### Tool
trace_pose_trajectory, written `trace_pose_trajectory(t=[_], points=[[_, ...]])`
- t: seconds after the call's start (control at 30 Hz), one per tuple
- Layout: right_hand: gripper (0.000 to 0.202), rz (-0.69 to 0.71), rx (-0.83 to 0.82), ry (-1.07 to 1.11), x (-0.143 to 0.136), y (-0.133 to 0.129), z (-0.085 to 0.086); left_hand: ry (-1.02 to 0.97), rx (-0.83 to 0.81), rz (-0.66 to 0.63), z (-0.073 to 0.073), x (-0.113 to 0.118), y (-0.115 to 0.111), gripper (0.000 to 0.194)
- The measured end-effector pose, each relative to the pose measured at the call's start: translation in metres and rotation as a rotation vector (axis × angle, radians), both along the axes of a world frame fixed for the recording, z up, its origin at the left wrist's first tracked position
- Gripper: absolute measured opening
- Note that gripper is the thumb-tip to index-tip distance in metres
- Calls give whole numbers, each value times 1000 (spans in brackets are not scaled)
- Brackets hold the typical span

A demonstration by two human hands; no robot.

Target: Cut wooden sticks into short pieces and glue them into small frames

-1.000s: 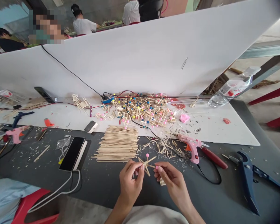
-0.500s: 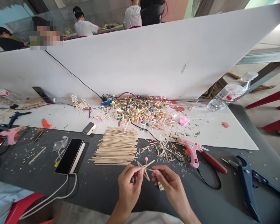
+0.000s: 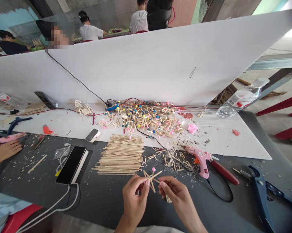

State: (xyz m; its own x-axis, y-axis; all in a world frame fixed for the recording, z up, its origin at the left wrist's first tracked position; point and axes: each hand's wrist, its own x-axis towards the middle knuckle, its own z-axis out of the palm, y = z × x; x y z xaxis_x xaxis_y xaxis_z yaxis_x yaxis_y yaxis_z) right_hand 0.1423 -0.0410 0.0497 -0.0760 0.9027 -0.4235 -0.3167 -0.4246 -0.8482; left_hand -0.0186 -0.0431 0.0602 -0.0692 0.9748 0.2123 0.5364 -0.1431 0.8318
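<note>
My left hand (image 3: 135, 195) pinches one side of a small figure of crossed wooden sticks (image 3: 153, 178), with thumb and forefinger closed. A pink ball (image 3: 153, 169) tops one of its upright sticks. On the other side, my right hand (image 3: 176, 195) grips the end of a stick of the same figure between thumb and fingers. Something pink shows at that thumb's tip; I cannot tell whether it is another ball. Partly hidden beneath the right hand lie several short sticks (image 3: 168, 198). A pile of long wooden sticks (image 3: 121, 155) rests just beyond my left hand.
Finished stick figures with coloured balls (image 3: 150, 118) are heaped behind. To the right lie a pink glue gun (image 3: 202, 161), a red handle (image 3: 225, 172) and blue cutters (image 3: 259, 191). A phone (image 3: 71, 165) with cables is left. Someone's hand (image 3: 8, 151) is at far left.
Another person's hand has come in at the far left, over the pink glue gun there. My hands keep their hold on the stick figure, almost unmoved. The view has shifted slightly.
</note>
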Motion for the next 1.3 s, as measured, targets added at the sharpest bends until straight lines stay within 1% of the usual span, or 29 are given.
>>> trace_pose_trajectory(t=[0.33, 0.6, 0.7, 0.8, 0.9, 1.0, 1.17, 1.3], points=[[42, 20, -24, 84, 2, 3, 10, 21, 51, 23, 5, 1, 1, 13], [40, 39, -28, 82, 3, 4, 7, 55, 125, -3, 10, 1, -1, 14], [40, 78, -3, 79, 4, 5, 4, 70, 135, -2, 10, 1, -2, 15], [43, 99, 32, 32, 6, 4, 2, 83, 148, 14, 10, 1, -2, 14], [45, 47, 81, -57, 6, 1, 5, 85, 158, 32, 9, 1, -3, 13], [41, 2, 140, -167, 5, -3, 8, 80, 151, 27, 7, 1, -5, 12], [28, 24, 297, -331, 6, -3, 8, 94, 152, 11, 4, -1, -8, 12], [28, -28, 326, -371, 4, -5, 10, 97, 176, 4, 3, -1, -9, 12]])
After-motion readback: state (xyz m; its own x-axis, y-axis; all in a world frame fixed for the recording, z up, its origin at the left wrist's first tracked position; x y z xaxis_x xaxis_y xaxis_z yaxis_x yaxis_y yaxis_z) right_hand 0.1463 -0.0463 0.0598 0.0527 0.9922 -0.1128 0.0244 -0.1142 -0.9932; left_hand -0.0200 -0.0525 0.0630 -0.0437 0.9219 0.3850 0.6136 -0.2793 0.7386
